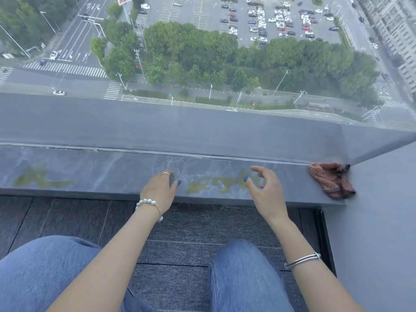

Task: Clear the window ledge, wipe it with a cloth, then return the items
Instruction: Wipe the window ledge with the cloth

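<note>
Fingers (pixel 167 176) on ledge (pixel 90 172), cloth (pixel 331 180) at corner

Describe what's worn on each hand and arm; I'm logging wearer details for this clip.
Both arms are bare, no sleeves. The left hand has a thin ring, a pearl bead bracelet at the wrist. The right hand has no visible ring; a silver bangle on the forearm. Thumbnails painted blue.

Soft daylight, hazy glass, edges bowed

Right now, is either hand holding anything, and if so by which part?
Nothing is held. The left hand rests on the ledge, the right hand hangs open above it, and the cloth lies untouched at the ledge's right end.
</note>
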The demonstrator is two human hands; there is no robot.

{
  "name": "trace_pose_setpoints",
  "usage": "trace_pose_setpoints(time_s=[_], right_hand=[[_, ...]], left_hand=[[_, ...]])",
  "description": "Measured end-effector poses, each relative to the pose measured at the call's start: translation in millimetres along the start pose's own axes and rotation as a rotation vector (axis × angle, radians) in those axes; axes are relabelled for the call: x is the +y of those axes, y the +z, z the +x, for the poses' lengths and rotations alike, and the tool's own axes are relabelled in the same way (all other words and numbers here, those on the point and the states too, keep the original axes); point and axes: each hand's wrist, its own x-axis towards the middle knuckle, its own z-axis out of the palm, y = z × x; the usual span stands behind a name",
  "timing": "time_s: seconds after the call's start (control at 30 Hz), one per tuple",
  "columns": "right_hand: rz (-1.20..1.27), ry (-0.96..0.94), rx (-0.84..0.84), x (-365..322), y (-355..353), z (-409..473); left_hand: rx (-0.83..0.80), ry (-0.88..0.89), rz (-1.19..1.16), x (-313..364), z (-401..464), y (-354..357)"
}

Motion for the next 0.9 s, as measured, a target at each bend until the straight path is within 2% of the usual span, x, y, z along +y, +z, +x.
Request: trace_pose_setpoints(time_s=[0.43,0.73,0.9], right_hand=[[-0.305,0.179,0.394,95,-84,38],[-0.490,0.248,0.327,110,-91,43],[-0.560,0.263,0.343,110,-94,31]], left_hand=[[0.076,-0.002,0.122,4,5,6],[0.102,-0.033,0.161,4,-15,8],[0.097,-0.035,0.166,-2,-31,10]])
